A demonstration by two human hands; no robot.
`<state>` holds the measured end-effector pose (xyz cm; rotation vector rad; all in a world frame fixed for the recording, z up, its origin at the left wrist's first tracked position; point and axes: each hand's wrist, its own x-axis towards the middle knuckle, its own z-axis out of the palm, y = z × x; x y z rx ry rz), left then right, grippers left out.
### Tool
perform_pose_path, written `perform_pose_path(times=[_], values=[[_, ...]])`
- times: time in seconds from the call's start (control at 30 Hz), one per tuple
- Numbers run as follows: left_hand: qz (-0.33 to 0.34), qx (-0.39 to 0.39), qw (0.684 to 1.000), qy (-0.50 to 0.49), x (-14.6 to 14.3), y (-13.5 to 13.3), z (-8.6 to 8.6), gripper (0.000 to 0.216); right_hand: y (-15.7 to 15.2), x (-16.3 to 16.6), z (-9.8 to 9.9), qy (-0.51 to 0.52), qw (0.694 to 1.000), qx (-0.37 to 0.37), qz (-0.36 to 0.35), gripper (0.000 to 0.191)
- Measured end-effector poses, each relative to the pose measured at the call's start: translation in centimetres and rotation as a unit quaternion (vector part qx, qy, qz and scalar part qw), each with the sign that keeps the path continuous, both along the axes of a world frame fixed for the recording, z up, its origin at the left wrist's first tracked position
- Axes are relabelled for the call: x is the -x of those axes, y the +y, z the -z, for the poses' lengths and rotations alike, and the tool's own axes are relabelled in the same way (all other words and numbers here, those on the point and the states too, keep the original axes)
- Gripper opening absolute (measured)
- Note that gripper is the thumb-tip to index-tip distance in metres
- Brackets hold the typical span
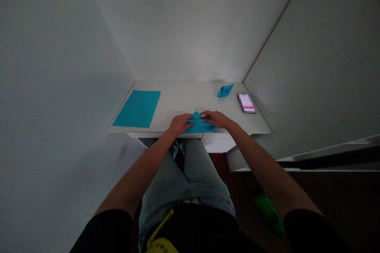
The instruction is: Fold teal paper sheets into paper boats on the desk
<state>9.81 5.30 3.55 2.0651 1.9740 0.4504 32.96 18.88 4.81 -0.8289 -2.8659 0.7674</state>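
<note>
A partly folded blue paper [199, 125] lies at the near edge of a small white desk [184, 99]. My left hand [179, 123] presses on its left side with fingers bent over the fold. On its right side rests my right hand [218, 119], fingertips on the top crease. Both hands touch the paper and hold it flat against the desk.
A flat blue paper sheet [137, 108] lies on the desk's left part. A finished blue folded paper shape [225, 90] sits at the back right. A phone [246, 102] lies near the right wall. Walls close in the desk on three sides.
</note>
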Motion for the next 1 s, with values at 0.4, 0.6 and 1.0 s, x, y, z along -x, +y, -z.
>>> perform_pose_path(times=[0.4, 0.6, 1.0], values=[[0.067, -0.082, 0.993, 0.060, -0.7, -3.2, 2.7, 0.039, -7.3, -1.7, 2.3, 0.032, 0.981, -0.193, 0.002, 0.040], [0.117, -0.087, 0.988, 0.054, -0.2, -5.0, 3.6, 0.064, -8.4, -4.7, 5.1, 0.024, 0.982, -0.187, -0.001, 0.070], [0.067, -0.063, 0.995, -0.041, 0.6, -6.5, 2.2, 0.031, -7.3, -5.5, 3.4, 0.075, 0.991, -0.114, 0.013, 0.036]])
